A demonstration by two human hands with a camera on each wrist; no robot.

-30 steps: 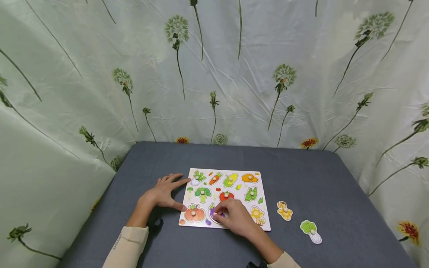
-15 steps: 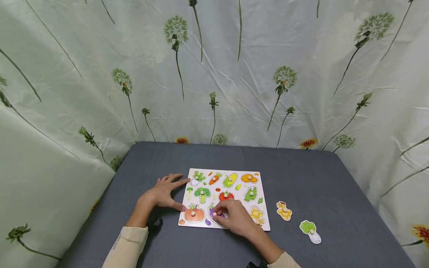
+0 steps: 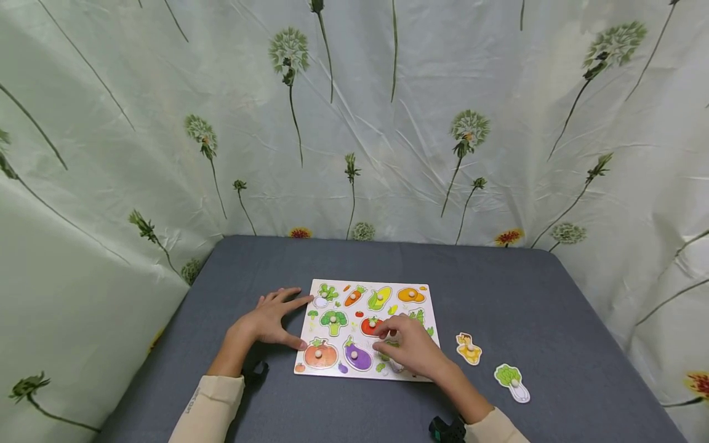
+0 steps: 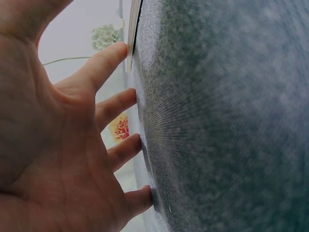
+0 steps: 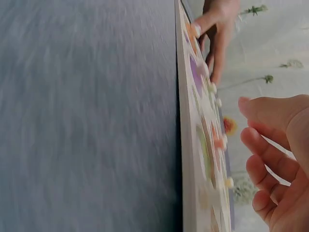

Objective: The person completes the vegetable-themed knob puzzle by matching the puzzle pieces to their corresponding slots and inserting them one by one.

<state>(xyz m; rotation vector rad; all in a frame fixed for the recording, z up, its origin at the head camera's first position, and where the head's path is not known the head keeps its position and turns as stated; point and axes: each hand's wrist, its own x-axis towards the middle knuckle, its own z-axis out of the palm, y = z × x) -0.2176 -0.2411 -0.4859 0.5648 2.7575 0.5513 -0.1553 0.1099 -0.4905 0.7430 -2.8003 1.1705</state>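
A white vegetable peg puzzle board [image 3: 354, 373] lies on the table. The eggplant piece [image 3: 359, 357] sits in its slot in the front row, beside the pumpkin piece [image 3: 320, 355]. My left hand [image 3: 271, 320] is spread at the board's left edge, with thumb and index finger touching it; the left wrist view shows the other fingertips on the cloth. My right hand [image 3: 412, 346] hovers over the board's right front, fingers loosely bent and nothing between them. It partly hides the printing beneath. Off the board's right side lie a ginger-like yellow piece [image 3: 469, 349] and a bok choy piece [image 3: 512, 383].
Other knobbed pieces sit in the board, among them broccoli [image 3: 334, 322], carrot [image 3: 355, 296], corn [image 3: 380, 298] and tomato [image 3: 370, 326]. A dark grey cloth covers the table [image 3: 266, 406]. A dandelion-print curtain [image 3: 388, 123] hangs behind and at the sides.
My right hand has let go of the eggplant piece's knob, lifted, and moved right across the board. The left hand has stayed at the board's left edge.
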